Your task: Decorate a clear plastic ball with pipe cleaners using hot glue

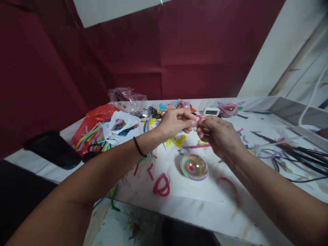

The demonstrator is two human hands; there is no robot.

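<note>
My left hand and my right hand meet above the middle of the table, fingertips pinched together. Between them shows a small curl of pink pipe cleaner, mostly hidden by the fingers. Below them on the table lies a see-through dome with coiled pipe cleaner rings in green, red and orange at its left side and a purple rim. A bent loop of pink-red pipe cleaner lies to its left, and a curved red piece is under my right forearm.
Behind sit a red plastic bag, a white bag and bundled pipe cleaners. Finished-looking colourful figures stand by a small digital clock. Scissors and black cables lie at right; a black container is at left.
</note>
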